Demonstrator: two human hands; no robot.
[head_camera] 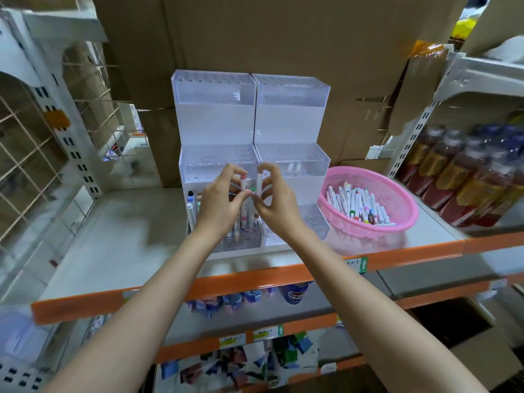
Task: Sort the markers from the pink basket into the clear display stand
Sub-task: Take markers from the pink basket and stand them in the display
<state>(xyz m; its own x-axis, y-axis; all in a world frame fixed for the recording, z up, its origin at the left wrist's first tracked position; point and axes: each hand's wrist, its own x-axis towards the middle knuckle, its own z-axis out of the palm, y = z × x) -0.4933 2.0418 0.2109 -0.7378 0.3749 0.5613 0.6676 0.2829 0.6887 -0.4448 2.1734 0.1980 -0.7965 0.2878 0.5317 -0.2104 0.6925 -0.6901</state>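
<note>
Markers [357,204] lie heaped in the pink basket [397,191] on the shelf [127,236], just right of the clear display stand [292,114]. The grip of the left hand [218,205] pinches a pink-capped marker [243,181] upright; that of the right hand [275,199] pinches a white marker [259,182], both before the stand.

Two hands [222,201], two held markers [243,181], two clear stands [214,89], one pink basket [377,226].

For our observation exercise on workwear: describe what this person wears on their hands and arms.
The left hand and right hand have no gloves, and no rings, watch or bracelet show. The left forearm and right forearm are uncovered to the frame's edge; no sleeve is in view.
</note>
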